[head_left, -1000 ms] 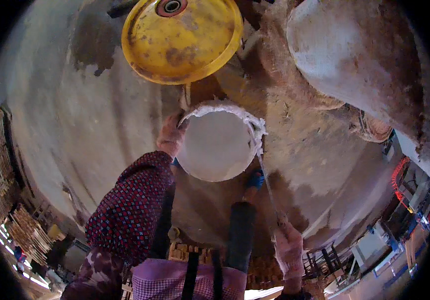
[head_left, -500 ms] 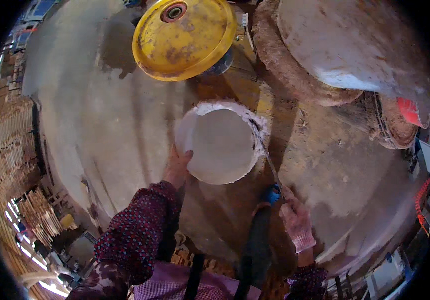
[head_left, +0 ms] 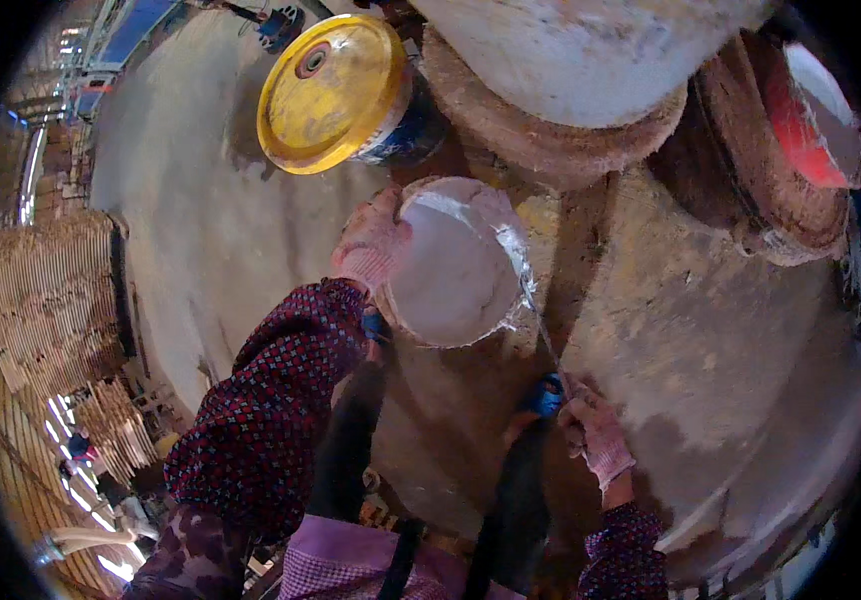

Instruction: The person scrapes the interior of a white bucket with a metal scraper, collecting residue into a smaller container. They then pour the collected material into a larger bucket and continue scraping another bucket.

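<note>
A purple apron (head_left: 350, 560) lies nearest. Beyond it on the right, the right hand (head_left: 598, 435), gloved, is closed around a thin rod (head_left: 548, 340), beside a blue shoe (head_left: 547, 396). The rod slants far-left to white crust (head_left: 518, 255) on the right rim of a round tub (head_left: 490, 208), which is between the hands. The left hand (head_left: 372, 240), gloved too, grips the tub's left rim. Farther left, a yellow lid (head_left: 332, 95) tops a dark pail (head_left: 415, 125); far right is a pale vessel (head_left: 590, 60).
</note>
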`<state>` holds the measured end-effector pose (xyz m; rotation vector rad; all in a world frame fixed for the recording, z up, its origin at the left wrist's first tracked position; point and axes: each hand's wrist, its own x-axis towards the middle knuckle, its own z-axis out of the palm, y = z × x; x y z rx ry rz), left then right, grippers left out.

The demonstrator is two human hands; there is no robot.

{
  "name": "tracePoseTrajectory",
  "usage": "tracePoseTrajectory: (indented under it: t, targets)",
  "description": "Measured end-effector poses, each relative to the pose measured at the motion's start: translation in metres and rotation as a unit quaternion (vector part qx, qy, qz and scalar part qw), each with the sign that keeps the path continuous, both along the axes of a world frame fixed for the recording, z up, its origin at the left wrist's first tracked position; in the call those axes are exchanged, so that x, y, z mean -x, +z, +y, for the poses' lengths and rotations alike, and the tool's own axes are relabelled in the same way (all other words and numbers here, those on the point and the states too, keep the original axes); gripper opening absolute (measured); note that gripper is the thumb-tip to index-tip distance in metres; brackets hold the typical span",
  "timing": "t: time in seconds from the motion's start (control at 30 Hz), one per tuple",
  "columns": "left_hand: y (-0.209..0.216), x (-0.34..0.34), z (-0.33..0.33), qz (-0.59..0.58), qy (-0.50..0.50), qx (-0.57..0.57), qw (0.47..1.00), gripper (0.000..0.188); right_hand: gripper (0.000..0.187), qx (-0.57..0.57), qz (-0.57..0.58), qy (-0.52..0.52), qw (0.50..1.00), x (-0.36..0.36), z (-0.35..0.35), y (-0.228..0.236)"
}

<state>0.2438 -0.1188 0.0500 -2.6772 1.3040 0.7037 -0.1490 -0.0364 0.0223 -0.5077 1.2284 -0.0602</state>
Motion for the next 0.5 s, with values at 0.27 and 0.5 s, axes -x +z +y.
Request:
tracePoseTrajectory:
  t: [0.27,0.5]
  targets:
    - [-0.041,-0.019,-0.011,-0.033,0.086,0.041,0.995,0.045,0.014,-0.008,0.005,-0.080,0.997,-0.041,-0.006,-0.023]
    - [-0.053,-0.055,-0.030,0.025,0.178,0.059,0.982,0.044,0.015,0.047,0.060,-0.179,0.981,-0.107,0.019,-0.063]
